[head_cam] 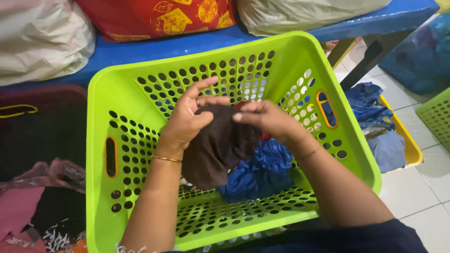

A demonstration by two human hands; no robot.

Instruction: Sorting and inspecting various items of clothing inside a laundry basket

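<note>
Together, the left hand (187, 119) and right hand (269, 119) are pinching a dark brown garment (218, 150) by its top edge, holding it bunched above crumpled blue clothes (260, 173) lying inside a lime-green perforated laundry basket (140, 93), which is standing before a blue bench (197, 44).

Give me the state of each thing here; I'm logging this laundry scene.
Left hand: gripping the brown cloth.
Right hand: pinching the brown cloth.
Brown cloth: bunched, held above the basket.
Blue cloth: crumpled inside the basket.
Green basket: upright, nearly empty.
Yellow basket: holding blue clothes.
</note>
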